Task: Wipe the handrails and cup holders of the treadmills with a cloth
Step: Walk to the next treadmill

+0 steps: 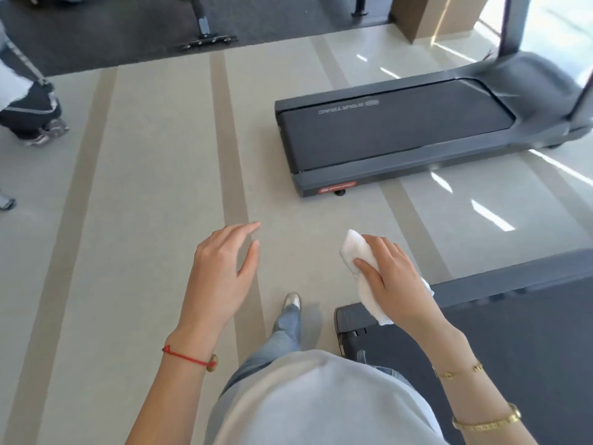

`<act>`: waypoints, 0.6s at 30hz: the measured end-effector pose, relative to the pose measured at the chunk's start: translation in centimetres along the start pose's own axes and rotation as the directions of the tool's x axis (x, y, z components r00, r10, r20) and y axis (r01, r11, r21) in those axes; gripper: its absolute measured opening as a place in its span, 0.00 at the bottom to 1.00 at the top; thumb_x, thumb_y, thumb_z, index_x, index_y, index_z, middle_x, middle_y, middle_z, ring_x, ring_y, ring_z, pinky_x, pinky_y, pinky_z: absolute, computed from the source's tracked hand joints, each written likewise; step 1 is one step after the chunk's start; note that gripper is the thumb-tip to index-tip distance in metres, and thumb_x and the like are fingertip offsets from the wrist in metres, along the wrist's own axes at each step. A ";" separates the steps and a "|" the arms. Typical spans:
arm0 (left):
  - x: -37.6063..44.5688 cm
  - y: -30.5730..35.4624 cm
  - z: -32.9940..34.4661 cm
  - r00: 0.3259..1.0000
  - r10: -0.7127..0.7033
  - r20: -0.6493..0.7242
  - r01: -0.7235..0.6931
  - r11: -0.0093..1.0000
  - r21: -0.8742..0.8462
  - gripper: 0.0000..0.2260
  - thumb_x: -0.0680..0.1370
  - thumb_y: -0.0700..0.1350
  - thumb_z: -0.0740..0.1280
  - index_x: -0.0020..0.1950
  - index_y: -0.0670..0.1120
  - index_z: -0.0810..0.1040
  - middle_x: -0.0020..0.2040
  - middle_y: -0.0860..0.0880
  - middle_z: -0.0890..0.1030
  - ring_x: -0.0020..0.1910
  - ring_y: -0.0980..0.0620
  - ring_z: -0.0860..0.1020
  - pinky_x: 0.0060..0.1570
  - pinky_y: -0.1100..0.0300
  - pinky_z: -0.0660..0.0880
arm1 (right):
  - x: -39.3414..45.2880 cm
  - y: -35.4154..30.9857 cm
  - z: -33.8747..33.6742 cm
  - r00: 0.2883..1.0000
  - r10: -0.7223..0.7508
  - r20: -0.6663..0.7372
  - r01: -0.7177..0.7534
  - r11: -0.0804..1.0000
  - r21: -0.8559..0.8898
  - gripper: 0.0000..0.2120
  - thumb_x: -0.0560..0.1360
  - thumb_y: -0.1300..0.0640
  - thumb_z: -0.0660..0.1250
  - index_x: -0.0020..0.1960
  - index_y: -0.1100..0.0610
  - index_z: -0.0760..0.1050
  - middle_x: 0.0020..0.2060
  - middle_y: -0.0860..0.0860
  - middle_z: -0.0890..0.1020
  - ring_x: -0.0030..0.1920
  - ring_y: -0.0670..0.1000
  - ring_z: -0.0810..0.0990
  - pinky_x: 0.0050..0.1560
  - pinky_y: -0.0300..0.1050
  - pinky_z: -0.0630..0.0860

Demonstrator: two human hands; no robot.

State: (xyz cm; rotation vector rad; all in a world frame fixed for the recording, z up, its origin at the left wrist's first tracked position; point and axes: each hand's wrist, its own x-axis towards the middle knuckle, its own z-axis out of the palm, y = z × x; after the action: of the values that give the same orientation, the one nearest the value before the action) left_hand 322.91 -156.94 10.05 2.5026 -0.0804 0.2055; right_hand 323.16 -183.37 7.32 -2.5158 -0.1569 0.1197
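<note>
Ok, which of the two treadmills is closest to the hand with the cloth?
The treadmill at lower right: the right hand, gripping the white cloth, is above its rear corner. The other treadmill lies farther ahead across the floor.

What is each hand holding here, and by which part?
The right hand has its grip around the middle of a folded white cloth, both ends sticking out. The left hand is open and holds nothing.

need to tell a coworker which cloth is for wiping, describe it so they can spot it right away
Start at the dark treadmill lying across the pale striped floor, then drop to the two bare hands in front of it. The white cloth is gripped in the right hand, the only bright, crumpled thing there; the left hand is open, holding nothing.
</note>
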 end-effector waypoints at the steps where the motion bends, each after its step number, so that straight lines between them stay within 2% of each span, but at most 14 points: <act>1: 2.5 -0.2 0.2 1.000 0.025 0.016 -0.025 1.000 -0.003 0.13 0.81 0.44 0.63 0.65 0.46 0.78 0.60 0.51 0.80 0.60 0.51 0.77 0.64 0.47 0.71 | 1.8 0.1 -0.2 1.000 0.022 -0.018 -0.022 1.000 0.003 0.15 0.81 0.54 0.59 0.66 0.56 0.69 0.58 0.51 0.76 0.56 0.55 0.71 0.58 0.48 0.66; 3: 7.6 -0.3 0.6 0.994 0.092 0.054 -0.092 0.996 -0.003 0.13 0.81 0.44 0.63 0.65 0.47 0.78 0.60 0.51 0.80 0.60 0.51 0.77 0.63 0.47 0.72 | 5.1 0.2 -0.6 0.995 0.069 -0.068 -0.068 0.997 0.018 0.14 0.81 0.54 0.59 0.66 0.56 0.70 0.58 0.52 0.76 0.55 0.55 0.71 0.56 0.49 0.67; 6: 14.7 0.3 1.4 0.971 0.208 0.119 -0.209 0.978 -0.003 0.13 0.81 0.44 0.63 0.65 0.47 0.78 0.60 0.51 0.80 0.60 0.51 0.77 0.63 0.50 0.72 | 9.3 0.7 -1.4 0.975 0.148 -0.163 -0.144 0.989 0.038 0.14 0.81 0.54 0.60 0.65 0.56 0.70 0.55 0.51 0.77 0.53 0.54 0.71 0.52 0.43 0.63; 9: 20.9 1.5 2.6 0.933 0.300 0.198 -0.298 0.954 -0.042 0.14 0.82 0.45 0.62 0.66 0.47 0.77 0.61 0.52 0.80 0.61 0.52 0.76 0.64 0.50 0.71 | 12.4 1.3 -2.4 0.943 0.242 -0.228 -0.238 0.970 0.046 0.14 0.81 0.53 0.59 0.64 0.56 0.70 0.55 0.50 0.76 0.54 0.53 0.71 0.52 0.42 0.63; 18: 35.2 6.3 9.5 0.812 0.489 0.318 -0.456 0.872 -0.177 0.13 0.81 0.43 0.63 0.65 0.46 0.78 0.60 0.52 0.80 0.61 0.53 0.77 0.64 0.47 0.72 | 19.6 5.8 -6.1 0.812 0.459 -0.360 -0.453 0.885 0.106 0.14 0.81 0.51 0.58 0.64 0.55 0.70 0.55 0.50 0.76 0.54 0.53 0.71 0.51 0.40 0.61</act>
State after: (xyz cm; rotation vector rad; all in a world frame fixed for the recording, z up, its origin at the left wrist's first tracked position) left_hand 358.19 -168.00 11.99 2.3537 -0.8531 -0.0544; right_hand 343.74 -188.84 7.91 -2.4578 0.6099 -0.1727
